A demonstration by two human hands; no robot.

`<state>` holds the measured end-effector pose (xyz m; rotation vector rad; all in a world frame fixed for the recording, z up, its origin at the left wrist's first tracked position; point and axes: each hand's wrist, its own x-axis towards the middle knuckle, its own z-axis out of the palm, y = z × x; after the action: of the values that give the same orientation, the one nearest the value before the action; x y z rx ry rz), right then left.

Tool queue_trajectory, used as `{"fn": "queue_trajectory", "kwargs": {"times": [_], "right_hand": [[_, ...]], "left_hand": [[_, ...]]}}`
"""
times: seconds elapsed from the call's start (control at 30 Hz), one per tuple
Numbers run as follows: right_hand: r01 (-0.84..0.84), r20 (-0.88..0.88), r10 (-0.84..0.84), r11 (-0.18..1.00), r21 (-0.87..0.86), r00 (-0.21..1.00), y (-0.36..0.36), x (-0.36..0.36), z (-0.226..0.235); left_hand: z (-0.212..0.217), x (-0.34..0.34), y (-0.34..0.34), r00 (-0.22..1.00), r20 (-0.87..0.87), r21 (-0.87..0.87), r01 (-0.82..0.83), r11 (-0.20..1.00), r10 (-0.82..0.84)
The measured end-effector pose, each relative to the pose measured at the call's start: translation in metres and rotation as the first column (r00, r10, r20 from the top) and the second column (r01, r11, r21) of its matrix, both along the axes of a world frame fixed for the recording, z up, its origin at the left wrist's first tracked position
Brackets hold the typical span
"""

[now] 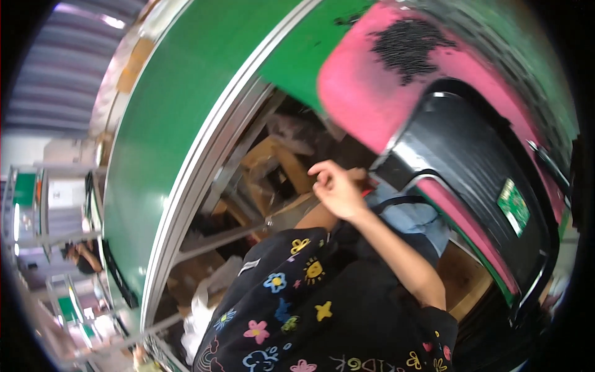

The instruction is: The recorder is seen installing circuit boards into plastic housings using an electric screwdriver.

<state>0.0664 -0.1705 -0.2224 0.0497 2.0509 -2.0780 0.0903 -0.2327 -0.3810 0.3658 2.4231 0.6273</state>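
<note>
My right hand point(338, 191) is raised in front of my body, below the table edge. Its fingers are loosely bent and apart, with nothing visible between them. Behind it is my left hand point(356, 175), mostly hidden, so its fingers cannot be made out. A small red thing point(369, 186) shows beside the hands, too blurred to name. Nearest to them on the right lies a black tray point(458, 142) with a green circuit board point(513, 208) on it. The tray rests partly over a pink mat point(353, 80).
A heap of thin black pieces point(409, 49) lies on the pink mat. The green tabletop point(167, 105) has a metal edge point(217, 118). Beneath it are cardboard boxes point(273, 164) and a white plastic bag point(199, 316). Another person point(85, 255) is far left.
</note>
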Motion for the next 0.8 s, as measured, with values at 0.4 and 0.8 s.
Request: {"fn": "queue_trajectory", "kwargs": {"times": [0.4,0.8], "right_hand": [[-0.96,-0.255,0.959,0.047,-0.277,0.12,-0.055,-0.023,0.099],[-0.659,-0.442,0.569,0.748,-0.072,0.694,-0.006,-0.018,0.086]], "left_hand": [[-0.034,-0.046,0.052,0.969,-0.128,-0.217,0.183,0.959,-0.213],[-0.033,-0.048,0.047,0.985,-0.068,-0.156,0.149,0.976,-0.161]]}}
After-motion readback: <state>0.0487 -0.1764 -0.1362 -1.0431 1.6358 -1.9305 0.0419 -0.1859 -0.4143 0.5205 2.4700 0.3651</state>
